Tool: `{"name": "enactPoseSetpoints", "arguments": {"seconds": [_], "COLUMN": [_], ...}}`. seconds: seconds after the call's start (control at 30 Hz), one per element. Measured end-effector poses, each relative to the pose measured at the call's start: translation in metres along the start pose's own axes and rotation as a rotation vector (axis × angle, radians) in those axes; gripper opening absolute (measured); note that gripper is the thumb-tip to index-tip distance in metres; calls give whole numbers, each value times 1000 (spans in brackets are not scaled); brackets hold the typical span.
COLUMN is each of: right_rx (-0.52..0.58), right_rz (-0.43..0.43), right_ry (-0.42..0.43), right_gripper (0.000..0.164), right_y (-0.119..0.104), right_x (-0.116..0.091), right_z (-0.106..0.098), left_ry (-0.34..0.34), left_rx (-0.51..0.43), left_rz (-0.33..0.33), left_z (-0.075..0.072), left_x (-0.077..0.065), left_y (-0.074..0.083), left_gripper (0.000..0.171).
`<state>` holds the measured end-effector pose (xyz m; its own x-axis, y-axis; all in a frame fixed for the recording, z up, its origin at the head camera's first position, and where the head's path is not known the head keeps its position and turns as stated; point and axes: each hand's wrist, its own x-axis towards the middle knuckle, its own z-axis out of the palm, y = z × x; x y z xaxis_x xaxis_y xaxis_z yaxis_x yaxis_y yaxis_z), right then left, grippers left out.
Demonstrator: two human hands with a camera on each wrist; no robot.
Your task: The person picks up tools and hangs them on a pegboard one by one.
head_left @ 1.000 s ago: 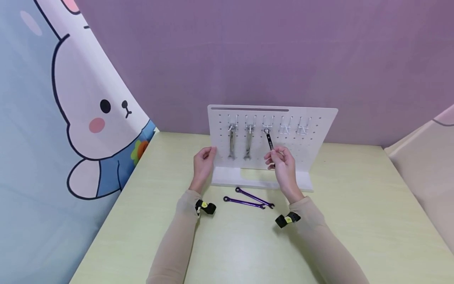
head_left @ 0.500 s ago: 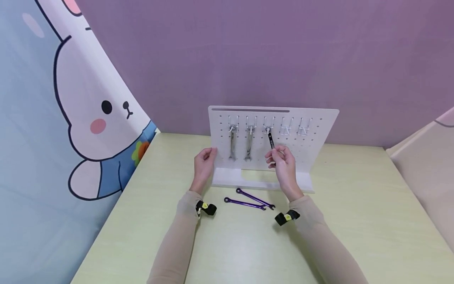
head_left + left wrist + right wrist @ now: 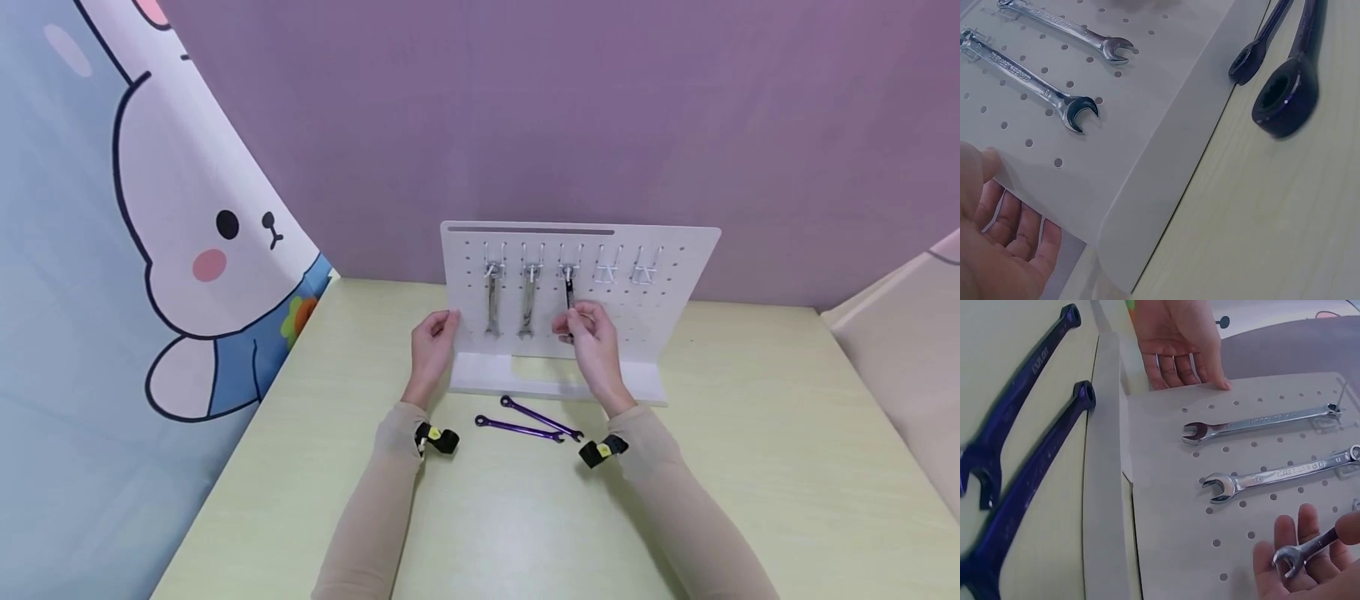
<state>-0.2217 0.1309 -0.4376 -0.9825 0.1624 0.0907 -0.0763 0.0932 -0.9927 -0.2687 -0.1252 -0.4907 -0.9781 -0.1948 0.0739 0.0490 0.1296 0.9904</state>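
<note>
My right hand pinches a black-and-silver combination wrench between thumb and fingers. Its ring end is at the third hook of a white pegboard; in the right wrist view the silver open end juts out over my fingers. At the board's left edge, my left hand grips it with the thumb on the front face and the other fingers behind. Two silver combination wrenches, a left one and a right one, hang on the first two hooks.
Two purple ratcheting wrenches, a front one and a back one, lie crossed on the pale wooden table before the board's base. Bare hooks are to the right of the held wrench. A purple curtain hangs behind.
My right hand has shifted slightly left, and the wrench in it has swung from slanted to nearly vertical, its ring end now at the third hook. My left hand stays on the board's edge.
</note>
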Motion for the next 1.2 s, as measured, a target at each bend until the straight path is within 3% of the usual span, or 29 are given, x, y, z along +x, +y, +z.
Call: {"name": "enactPoseSetpoints", "arguments": {"seconds": [0.4,0.67,0.83,1.03,1.2], "right_rx": [-271,-443,-547,-591,-582], "right_rz": [-101,-285,-344,-424,-426], "right_ry": [-22,102,166,177,168], "right_gripper": [26,20,21,20,17], "right_y": [4,6,5,4,3], "right_x": [9,13,12,13,14], "right_z": [-1,-1,-1,-2,-1], "left_ry": [-13,-7,-3,-2,-1], "left_rx": [-6,1,2,-8,6], "left_rz": [-13,-16,-13,-11,-15], "left_z": [-1,0,-1,-1,-1], "left_x": [2,1,0,-1,-1], "left_y": [-1,0,0,0,1], "left_gripper": [34,35,35,35,34]}}
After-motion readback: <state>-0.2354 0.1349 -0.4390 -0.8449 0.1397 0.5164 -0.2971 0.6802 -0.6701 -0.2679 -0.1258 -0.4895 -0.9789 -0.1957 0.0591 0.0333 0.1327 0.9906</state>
